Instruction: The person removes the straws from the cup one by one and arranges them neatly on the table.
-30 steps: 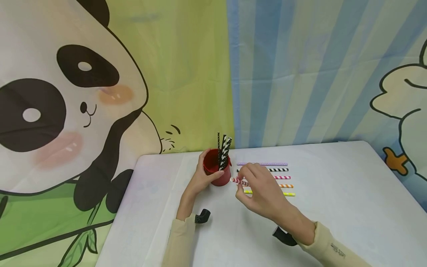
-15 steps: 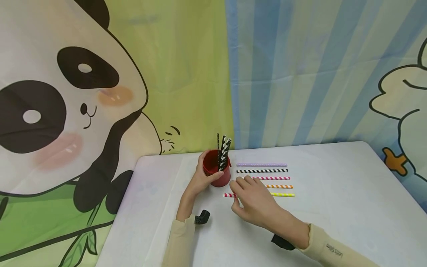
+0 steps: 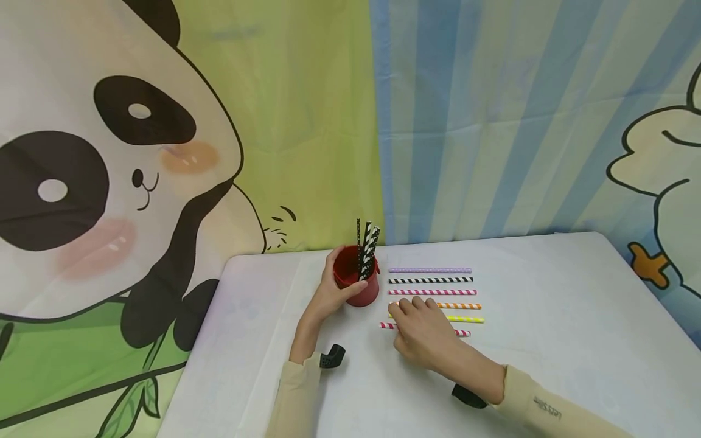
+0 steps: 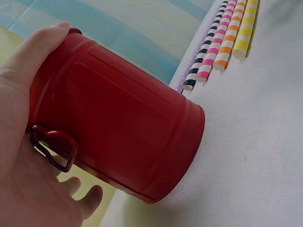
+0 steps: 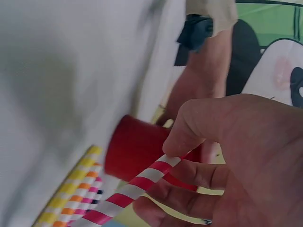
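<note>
A: Legible text, head view?
B: One entry: small dark lettering on the beige right sleeve, a little way up from the cuff.
A: Reading?
B: Approx. "Lets Slim"; characters tiny and soft, spelling uncertain.
A: Layout?
B: Single short line, Latin characters, running lengthwise along the sleeve.

At the picture's centre, the bucket is plain red; the black straws in it carry white patterning. To its right, top to bottom: a lilac straw with white dots, a black-striped straw, pink-striped straw and orange-striped straw, all on white, a yellow straw with white spots, and a red-and-white striped straw. The desk is white, the sleeves beige. At upper right, the cloth has blue stripes.
</note>
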### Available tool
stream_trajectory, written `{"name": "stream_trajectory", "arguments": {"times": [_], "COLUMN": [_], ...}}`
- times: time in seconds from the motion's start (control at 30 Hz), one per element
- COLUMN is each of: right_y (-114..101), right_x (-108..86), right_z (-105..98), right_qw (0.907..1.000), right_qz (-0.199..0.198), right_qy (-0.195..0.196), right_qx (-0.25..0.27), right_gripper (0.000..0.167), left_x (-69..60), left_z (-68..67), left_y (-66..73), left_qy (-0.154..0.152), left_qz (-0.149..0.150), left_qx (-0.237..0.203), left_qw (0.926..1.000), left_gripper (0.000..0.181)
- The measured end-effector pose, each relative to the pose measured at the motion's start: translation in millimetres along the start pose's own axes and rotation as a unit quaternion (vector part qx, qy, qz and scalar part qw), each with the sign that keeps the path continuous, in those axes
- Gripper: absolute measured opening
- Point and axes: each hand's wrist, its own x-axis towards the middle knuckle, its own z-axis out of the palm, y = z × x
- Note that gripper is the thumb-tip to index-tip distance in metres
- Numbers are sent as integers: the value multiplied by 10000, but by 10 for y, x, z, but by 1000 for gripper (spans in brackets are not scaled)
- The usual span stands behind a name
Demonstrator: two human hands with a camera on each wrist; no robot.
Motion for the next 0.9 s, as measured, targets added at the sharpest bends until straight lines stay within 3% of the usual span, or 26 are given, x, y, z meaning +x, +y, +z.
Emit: {"name": "stream_trajectory", "arguments": {"times": [0.07, 0.3, 0.9], "right_y": [55, 208, 276], "right_x": [-11, -76, -115], "right_z": [86, 349, 524], "right_qw": [10000, 9996, 9970], "right_qz": [56, 179, 130], "right_qy": [28, 199, 715], "right_qx": [37, -2, -268], "right_gripper": [19, 15, 18], "left_x": [20, 141, 141], "left_z": [-3, 12, 17], "left_y": [-37, -357, -367], "left_qy": [7, 150, 213], "left_qz": [-23, 134, 298], "left_qx": [59, 19, 15], "left_qw": [10000, 9998, 9993], "left_gripper": [98, 99, 98]}}
